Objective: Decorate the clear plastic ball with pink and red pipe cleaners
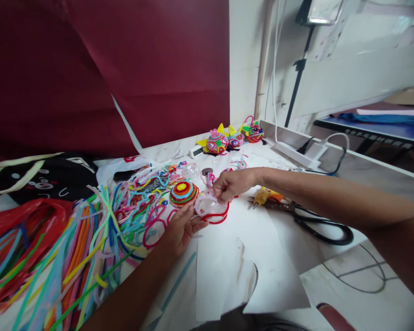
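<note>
My right hand [229, 185] is closed in a pinch on the rim of a clear plastic half-shell [207, 205] that has a red pipe cleaner [218, 216] running round its lower edge. My left hand [181, 227] lies beside it with fingers spread, the fingertips touching the shell's left side. Just behind the shell sits a dome wrapped in coloured pipe-cleaner rings [183, 192], yellow at its centre.
A big heap of loose pipe cleaners [89, 239] covers the table's left side, next to a red bag [27, 225]. Black scissors [317, 227] and a yellow glue gun [265, 196] lie to the right. Finished ornaments [229, 138] and a power strip [293, 154] stand at the back. White paper sheets [258, 271] lie in front.
</note>
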Demonstrator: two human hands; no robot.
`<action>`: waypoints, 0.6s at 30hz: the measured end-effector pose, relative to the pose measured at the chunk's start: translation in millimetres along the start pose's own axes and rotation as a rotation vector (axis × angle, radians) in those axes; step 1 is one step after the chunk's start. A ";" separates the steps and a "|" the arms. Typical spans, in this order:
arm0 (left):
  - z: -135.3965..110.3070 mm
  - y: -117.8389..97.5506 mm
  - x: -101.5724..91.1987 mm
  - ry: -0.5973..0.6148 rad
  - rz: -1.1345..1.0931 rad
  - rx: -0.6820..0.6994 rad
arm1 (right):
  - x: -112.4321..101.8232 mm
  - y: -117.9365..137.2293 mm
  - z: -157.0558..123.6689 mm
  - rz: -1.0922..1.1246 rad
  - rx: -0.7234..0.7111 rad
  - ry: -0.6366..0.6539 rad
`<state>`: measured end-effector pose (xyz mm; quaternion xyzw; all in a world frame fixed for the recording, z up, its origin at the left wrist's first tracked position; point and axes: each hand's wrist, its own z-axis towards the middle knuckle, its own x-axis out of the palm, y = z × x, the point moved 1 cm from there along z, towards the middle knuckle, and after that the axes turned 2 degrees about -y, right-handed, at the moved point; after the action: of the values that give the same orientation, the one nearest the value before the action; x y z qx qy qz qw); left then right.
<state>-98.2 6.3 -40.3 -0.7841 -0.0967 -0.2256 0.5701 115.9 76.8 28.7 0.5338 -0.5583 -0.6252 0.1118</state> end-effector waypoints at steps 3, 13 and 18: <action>-0.7 -0.4 1.1 0.011 0.041 0.016 | -0.1 1.2 0.4 -0.014 -0.001 -0.004; 0.1 2.9 0.6 -0.029 0.072 0.066 | 6.2 7.2 -3.8 -0.072 -0.023 -0.083; 0.3 2.9 1.5 0.001 0.094 0.076 | 10.4 8.0 -5.3 -0.099 -0.013 -0.158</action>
<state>-95.6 5.5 -42.1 -0.7653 -0.0681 -0.1954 0.6095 112.2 63.3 30.6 0.5092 -0.5343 -0.6736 0.0396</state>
